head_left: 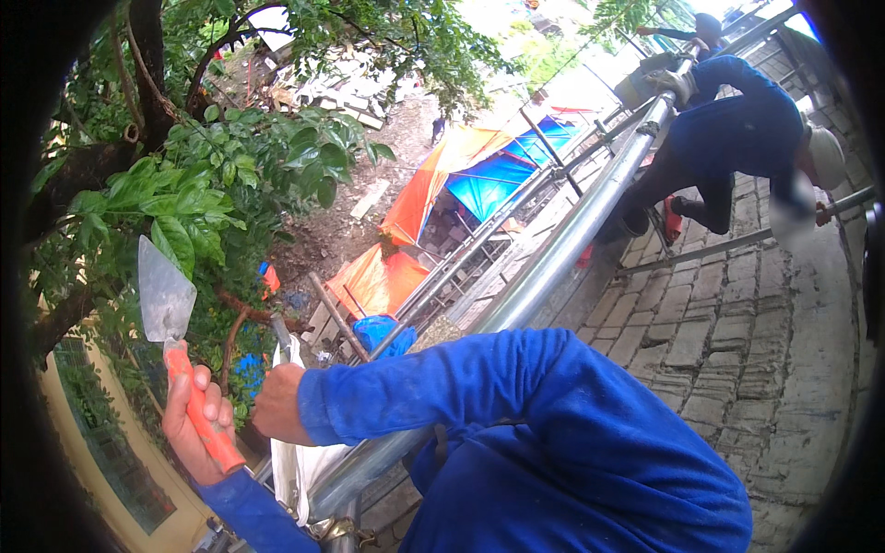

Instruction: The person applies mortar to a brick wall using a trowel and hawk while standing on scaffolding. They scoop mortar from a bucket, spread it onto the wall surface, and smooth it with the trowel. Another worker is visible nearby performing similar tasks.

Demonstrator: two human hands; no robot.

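Trowel raised in the left hand, right hand just beside it

The left hand point(187, 433) is wrapped around the orange handle of a trowel point(176, 358), fingers curled closed on it. The blade rises above the grip, tip up and tilted slightly left. It is grey; whether it carries any mortar is too unclear to tell. Leaves point(184, 203) show above and behind the blade.

Just right of the grip is the right hand point(279, 405), back toward us. Its fingers are hidden, so I cannot tell how far closed it is or what it holds. A grey tip point(280, 332) shows directly above it, and a white cloth point(288, 479) hangs below.

Farther right, a metal rail point(572, 235) slants up and away; beyond it stands a brick wall point(687, 332), well apart from the trowel. A co-worker point(737, 129) bends over near that wall, far up and right of the grip.

The step in hand appears to be holding the trowel up, off the wall. The next move seems to call for a firm grip, a controlled turn of the wrist, and room for the blade to clear the leaves.
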